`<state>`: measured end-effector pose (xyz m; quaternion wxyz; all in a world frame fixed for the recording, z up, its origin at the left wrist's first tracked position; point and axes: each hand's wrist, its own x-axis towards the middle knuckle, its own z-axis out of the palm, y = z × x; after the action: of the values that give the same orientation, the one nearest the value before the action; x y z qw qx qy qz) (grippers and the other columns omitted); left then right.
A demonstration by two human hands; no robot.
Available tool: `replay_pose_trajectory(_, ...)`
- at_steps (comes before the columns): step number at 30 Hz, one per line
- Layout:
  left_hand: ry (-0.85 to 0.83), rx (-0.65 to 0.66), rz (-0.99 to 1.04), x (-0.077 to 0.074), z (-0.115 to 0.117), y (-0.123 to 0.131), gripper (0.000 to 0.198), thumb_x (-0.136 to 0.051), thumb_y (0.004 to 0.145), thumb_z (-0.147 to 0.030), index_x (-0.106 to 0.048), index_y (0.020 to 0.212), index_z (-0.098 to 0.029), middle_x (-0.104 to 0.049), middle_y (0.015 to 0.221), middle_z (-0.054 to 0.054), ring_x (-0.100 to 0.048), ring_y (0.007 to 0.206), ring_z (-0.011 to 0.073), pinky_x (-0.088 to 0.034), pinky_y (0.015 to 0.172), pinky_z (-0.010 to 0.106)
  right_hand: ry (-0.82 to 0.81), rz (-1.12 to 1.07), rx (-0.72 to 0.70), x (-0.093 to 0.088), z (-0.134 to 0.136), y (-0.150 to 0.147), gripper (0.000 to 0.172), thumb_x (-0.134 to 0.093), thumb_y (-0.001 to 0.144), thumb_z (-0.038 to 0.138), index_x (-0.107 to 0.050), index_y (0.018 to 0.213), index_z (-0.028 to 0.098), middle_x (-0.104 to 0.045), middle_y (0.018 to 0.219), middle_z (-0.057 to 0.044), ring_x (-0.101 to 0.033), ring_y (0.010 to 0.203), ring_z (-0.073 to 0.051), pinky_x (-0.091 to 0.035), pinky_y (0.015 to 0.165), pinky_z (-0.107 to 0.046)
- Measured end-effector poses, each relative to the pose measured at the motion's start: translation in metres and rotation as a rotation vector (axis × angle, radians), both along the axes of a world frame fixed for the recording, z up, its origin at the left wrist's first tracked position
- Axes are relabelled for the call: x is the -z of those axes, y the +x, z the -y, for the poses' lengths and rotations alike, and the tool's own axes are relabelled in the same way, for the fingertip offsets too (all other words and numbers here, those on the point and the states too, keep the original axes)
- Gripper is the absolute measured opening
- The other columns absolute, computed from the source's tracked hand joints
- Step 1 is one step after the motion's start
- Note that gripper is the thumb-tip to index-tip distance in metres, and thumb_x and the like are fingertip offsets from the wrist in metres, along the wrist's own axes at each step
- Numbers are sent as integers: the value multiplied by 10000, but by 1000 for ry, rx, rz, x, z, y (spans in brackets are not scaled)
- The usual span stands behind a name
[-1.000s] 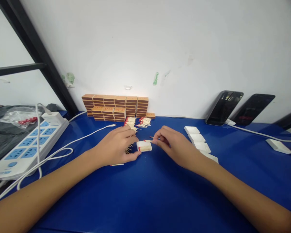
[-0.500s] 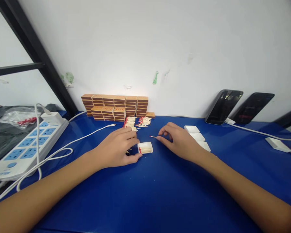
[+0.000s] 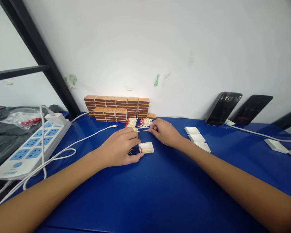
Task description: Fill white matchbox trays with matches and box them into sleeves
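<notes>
My left hand point(image 3: 122, 146) steadies a small white matchbox tray point(image 3: 147, 144) on the blue table, thumb and fingers closed on its left end. A few red-headed matches point(image 3: 147, 150) lie along the near side inside the tray. Under my left palm more match ends show, mostly hidden. My right hand point(image 3: 163, 132) is behind and right of the tray, pinching the end of a single match point(image 3: 144, 130) whose red head points left. Just beyond its fingertips are two loose heaps of matches, the right heap point(image 3: 145, 122) and the left heap point(image 3: 131, 123).
Stacked orange-brown matchboxes point(image 3: 111, 103) stand against the wall. White trays point(image 3: 197, 138) sit in a row right of my right hand. Two phones point(image 3: 223, 108) lean on the wall. A power strip point(image 3: 36, 142) and white cables point(image 3: 63, 150) occupy the left side.
My right hand has moved back and left with the match, to the right heap. My left hand stays at the tray. The camera view has shifted slightly.
</notes>
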<state>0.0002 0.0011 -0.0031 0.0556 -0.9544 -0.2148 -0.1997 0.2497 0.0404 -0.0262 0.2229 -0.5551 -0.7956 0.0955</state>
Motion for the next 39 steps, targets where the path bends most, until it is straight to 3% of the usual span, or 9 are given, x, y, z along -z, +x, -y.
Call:
replay_pose_trajectory(7,13,-11,-5,0,-1,0,318,-635,958,-438,-742,1001,-142,-685,924,95,-635,901,253,-551,841,409,24,-103,-80,5,-12,0,52,-643,929,232,-684,926,200,-664,891,-40,-567,749,-165,-394,672,-284)
replay_pose_trajectory(15,1,-11,-3,1,-4,-2,308,-643,958,-432,-741,1016,-146,-684,917,86,-630,886,241,-539,852,401,-23,-48,-76,0,-11,2,88,-622,944,203,-675,879,177,-667,905,-60,-571,757,-170,-403,691,-293)
replay_pose_trajectory(20,13,-40,-13,-1,-4,-2,277,-661,942,-411,-745,983,-150,-682,897,79,-623,874,241,-530,812,388,-11,-7,-99,-13,6,15,114,-591,965,232,-659,881,194,-662,912,-63,-575,765,-181,-413,700,-304)
replay_pose_trajectory(27,16,-76,8,0,-4,-1,279,-675,927,-414,-748,972,-148,-687,904,75,-630,877,241,-527,798,388,-60,-15,-171,-33,50,20,138,-549,991,263,-660,919,223,-647,904,-47,-577,777,-181,-431,695,-304)
replay_pose_trajectory(35,-10,-25,21,1,1,1,288,-677,931,-415,-743,1002,-144,-681,929,86,-625,895,245,-537,819,395,-56,-13,-220,-23,67,-5,85,-594,966,175,-642,907,213,-616,896,-29,-554,749,-154,-413,677,-294)
replay_pose_trajectory(39,-13,-21,13,1,1,0,312,-662,943,-434,-744,1012,-141,-678,927,88,-623,890,243,-538,825,396,-49,-118,-209,-21,56,-1,103,-646,962,263,-666,871,220,-611,825,-11,-552,736,-155,-418,672,-293)
